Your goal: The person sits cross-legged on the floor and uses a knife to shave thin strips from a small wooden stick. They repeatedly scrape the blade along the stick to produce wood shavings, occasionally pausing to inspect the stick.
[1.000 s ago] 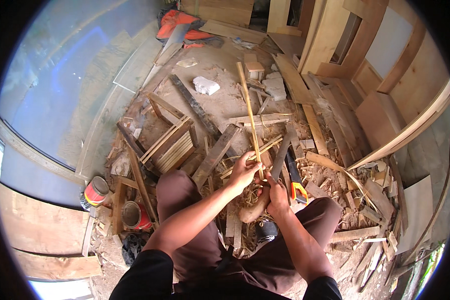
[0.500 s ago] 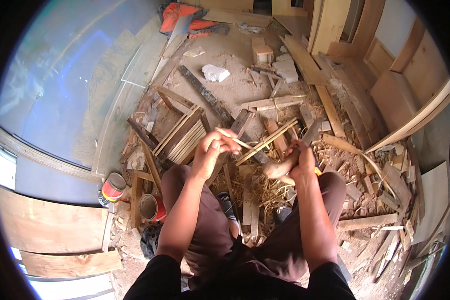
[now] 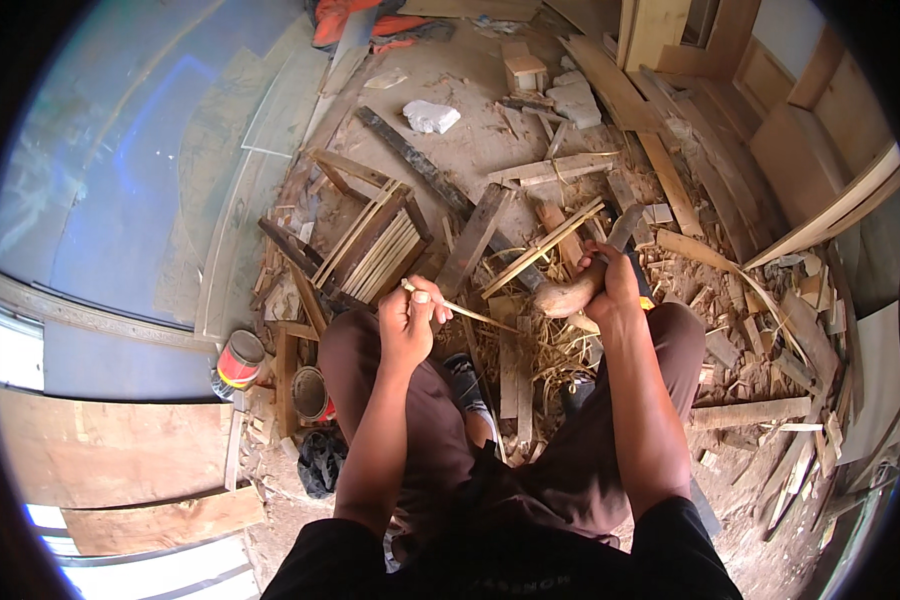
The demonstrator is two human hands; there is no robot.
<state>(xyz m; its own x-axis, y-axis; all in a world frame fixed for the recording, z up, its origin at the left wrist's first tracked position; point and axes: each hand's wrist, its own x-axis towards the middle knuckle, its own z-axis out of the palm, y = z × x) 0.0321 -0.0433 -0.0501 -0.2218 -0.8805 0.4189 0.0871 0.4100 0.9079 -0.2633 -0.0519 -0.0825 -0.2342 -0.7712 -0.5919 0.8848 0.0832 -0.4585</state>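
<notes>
A thin pale wooden stick (image 3: 475, 315) is gripped by my left hand (image 3: 408, 325), its far end slanting down to the right over the shavings. In my right hand (image 3: 613, 283) is a broad knife with a thick, curved wooden handle (image 3: 567, 298); its dark blade (image 3: 626, 227) points away to the upper right. Just beyond the hands, a pair of thin strips (image 3: 545, 248) rests slantwise across wood scraps. Left of these, more pale strips (image 3: 385, 262) lie side by side at a small wooden frame (image 3: 350, 170).
Curly shavings (image 3: 560, 360) lie between my feet. Paint cans (image 3: 240, 358) stand at the left, near a wall panel. A white lump (image 3: 431, 117) and a dark beam (image 3: 410, 160) lie ahead. Offcuts cover the right side, below leaning boards (image 3: 820, 210).
My left hand has moved down and slightly left, bringing the stick away from the strips. My right hand with the knife has shifted slightly up and right. The view has tilted a little.
</notes>
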